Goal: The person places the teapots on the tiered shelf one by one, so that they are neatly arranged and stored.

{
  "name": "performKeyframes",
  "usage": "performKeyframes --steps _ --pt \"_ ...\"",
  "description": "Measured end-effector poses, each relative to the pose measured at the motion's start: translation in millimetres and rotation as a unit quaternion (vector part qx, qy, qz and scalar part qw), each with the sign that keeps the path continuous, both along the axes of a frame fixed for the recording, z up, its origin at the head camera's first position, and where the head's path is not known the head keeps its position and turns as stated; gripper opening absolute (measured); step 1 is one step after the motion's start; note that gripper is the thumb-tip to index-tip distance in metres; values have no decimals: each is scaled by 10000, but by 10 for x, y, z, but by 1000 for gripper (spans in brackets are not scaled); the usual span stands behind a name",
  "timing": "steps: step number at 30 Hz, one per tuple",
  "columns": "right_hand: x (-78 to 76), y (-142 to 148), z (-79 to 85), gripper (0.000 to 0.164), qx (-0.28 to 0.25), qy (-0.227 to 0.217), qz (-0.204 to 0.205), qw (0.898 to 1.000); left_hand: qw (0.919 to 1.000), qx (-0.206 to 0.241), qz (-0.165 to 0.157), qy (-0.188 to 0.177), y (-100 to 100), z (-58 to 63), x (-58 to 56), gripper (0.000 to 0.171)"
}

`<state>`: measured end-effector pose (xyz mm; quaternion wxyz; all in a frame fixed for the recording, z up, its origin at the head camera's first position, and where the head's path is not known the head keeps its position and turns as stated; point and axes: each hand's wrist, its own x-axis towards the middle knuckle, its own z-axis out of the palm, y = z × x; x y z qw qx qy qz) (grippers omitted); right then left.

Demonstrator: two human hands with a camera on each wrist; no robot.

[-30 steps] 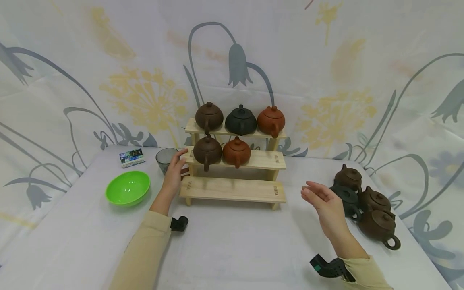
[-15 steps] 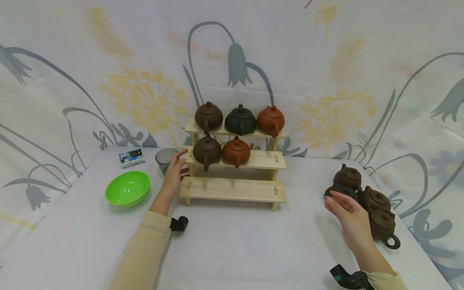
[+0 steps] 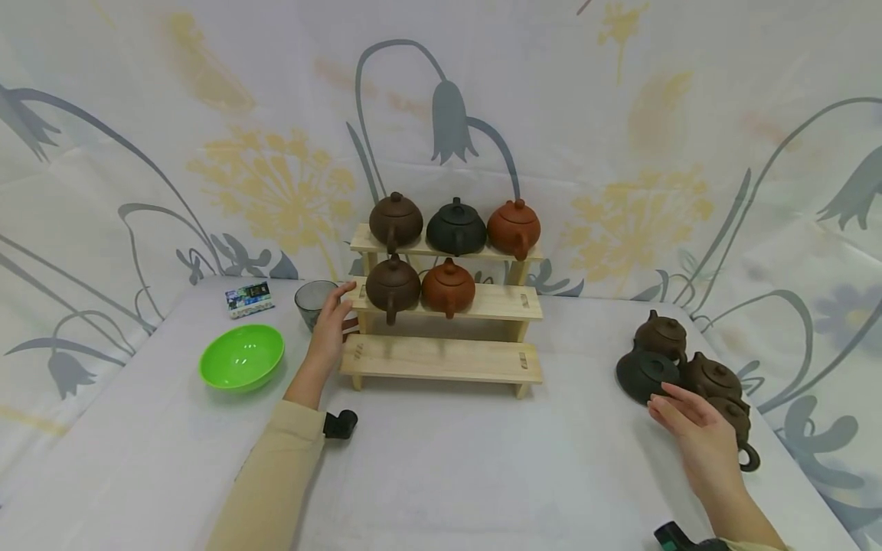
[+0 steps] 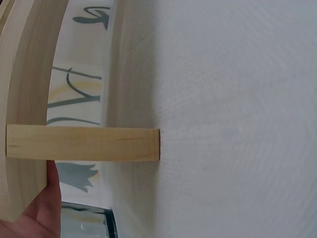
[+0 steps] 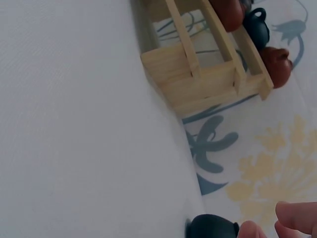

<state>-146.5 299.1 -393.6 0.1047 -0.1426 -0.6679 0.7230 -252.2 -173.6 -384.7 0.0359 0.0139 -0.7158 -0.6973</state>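
My left hand (image 3: 329, 333) holds the left end of the middle tier of a three-tier wooden display stand (image 3: 441, 358); in the left wrist view, the hand (image 4: 44, 210) is partly hidden behind the wood. At the right, my right hand (image 3: 703, 440) hovers over a cluster of teapots, its fingers loosely bent with nothing between them. Closest to its fingertips is a black teapot (image 3: 644, 373). Brown teapots stand beside that one: one behind (image 3: 660, 337), one to the right (image 3: 713, 376), and one partly covered by my hand (image 3: 732, 417).
Three teapots, brown (image 3: 396, 220), black (image 3: 456, 228) and reddish (image 3: 514, 228), line the top tier. A brown teapot (image 3: 393, 285) and a reddish teapot (image 3: 449, 287) sit on the middle tier. Leftward are a glass cup (image 3: 311, 300), green bowl (image 3: 241, 358) and small box (image 3: 249, 299).
My right hand has moved right and toward me, passing over the black teapot to the front brown one. The left hand keeps its place at the stand.
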Motion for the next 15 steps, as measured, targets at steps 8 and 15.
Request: performKeyframes --steps 8,15 --pt "21 165 -76 35 224 -572 -212 9979 10000 -49 15 -9 8 10 10 43" --pt "3 206 -62 83 931 -1434 166 9851 9999 -98 42 -12 9 11 10 43"
